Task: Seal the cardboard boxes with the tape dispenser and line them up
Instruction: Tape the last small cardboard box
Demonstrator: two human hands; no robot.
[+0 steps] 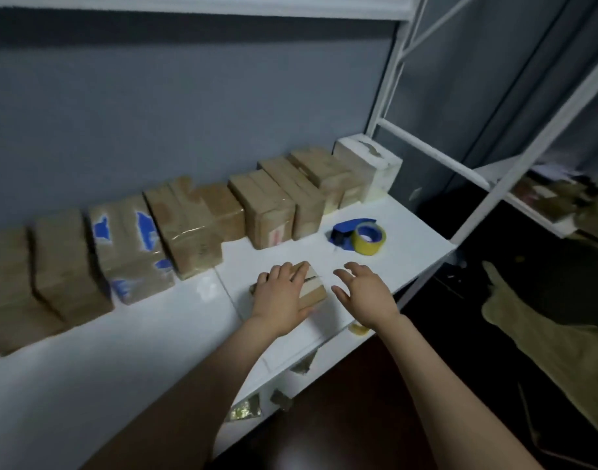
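My left hand (282, 300) lies flat on top of a small cardboard box (313, 290). Its fingers are spread and fairly straight across the lid, and the thumb runs along the near side. The top flaps show a dark gap just past my fingertips, so that seam looks untaped. My right hand (365, 296) hangs just to the right of the box, fingers spread and relaxed, gripping nothing. I cannot tell whether it brushes the box's side. The two hands are apart, with the right edge of the box between them.

The tape dispenser (356, 236), blue with a yellow roll, sits on the white shelf (121, 351) beyond my right hand, clear of it and of the small box. Beyond my left hand and stretching away to its left, a row of taped boxes (185, 225) stands along the grey wall (189, 113), packed close side by side. One of them, off to the left of my left hand, is a box with blue patches (131, 245). At the row's right end, beyond the dispenser, stands a white box (368, 167). A scrap of yellowish tape (358, 329) lies at the shelf edge right beside my right wrist.
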